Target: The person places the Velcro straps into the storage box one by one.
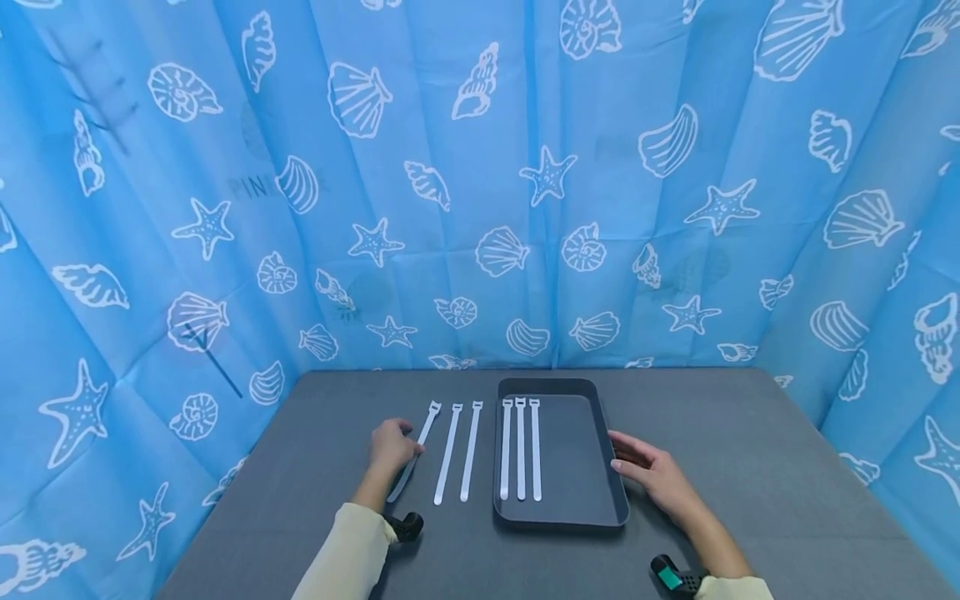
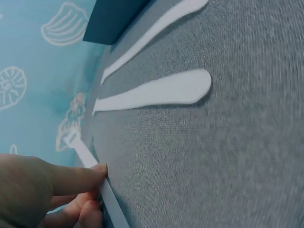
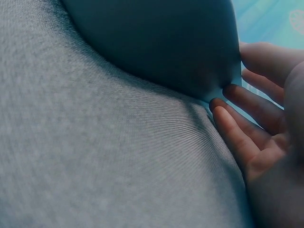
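Observation:
My left hand (image 1: 392, 450) pinches a white hook-and-loop cable tie (image 2: 85, 154) between thumb and fingers, near its middle. The tie is tilted, its slotted head pointing toward the curtain and its tail toward me. Just right of it, two more white cable ties (image 1: 448, 454) lie side by side on the table. Three others (image 1: 521, 450) lie parallel in the left part of a shallow dark grey tray (image 1: 573, 458). Alongside the tray's right wall, my right hand (image 1: 660, 483) touches the rim and outer side with its fingertips (image 3: 232, 90), fingers mostly straight.
A grey cloth-covered table (image 1: 712, 450) carries everything. Behind it and along both sides hangs a blue curtain (image 1: 480, 192) with white shell and starfish prints. Black devices are worn at both wrists, the right one (image 1: 675, 577) with a green patch.

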A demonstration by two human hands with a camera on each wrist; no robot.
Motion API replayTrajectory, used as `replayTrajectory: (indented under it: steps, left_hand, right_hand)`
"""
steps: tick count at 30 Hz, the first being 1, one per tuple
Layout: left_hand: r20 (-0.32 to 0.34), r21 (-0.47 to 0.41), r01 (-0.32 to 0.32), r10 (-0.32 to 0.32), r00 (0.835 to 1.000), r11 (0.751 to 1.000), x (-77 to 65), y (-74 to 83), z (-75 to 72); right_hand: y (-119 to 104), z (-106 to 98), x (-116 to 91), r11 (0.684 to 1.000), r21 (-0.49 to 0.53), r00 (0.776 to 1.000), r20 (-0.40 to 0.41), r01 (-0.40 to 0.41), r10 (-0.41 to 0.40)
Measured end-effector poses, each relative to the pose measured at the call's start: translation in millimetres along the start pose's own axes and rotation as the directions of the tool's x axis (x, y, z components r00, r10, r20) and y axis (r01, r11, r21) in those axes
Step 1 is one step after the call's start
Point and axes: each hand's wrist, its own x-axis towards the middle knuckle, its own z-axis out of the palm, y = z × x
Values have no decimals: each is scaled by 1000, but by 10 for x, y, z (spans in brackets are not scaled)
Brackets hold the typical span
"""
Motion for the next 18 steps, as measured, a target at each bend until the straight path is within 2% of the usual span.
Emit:
replayTrajectory:
  steps: [5, 13, 18]
  left_hand:
    - [-3, -40, -7, 6, 1000, 999, -29, -19, -1]
    - [-2, -151, -111, 112, 994, 982, 8, -179, -32]
    - [16, -248, -109, 116, 993, 963, 16, -250, -65]
  right_hand:
    - [-9, 8, -3, 1000, 3, 1000, -1, -4, 4]
    - [-13, 12, 6, 1000, 10, 1000, -5, -3, 3]
    - [-3, 11, -1, 1000, 7, 1000, -5, -1, 1]
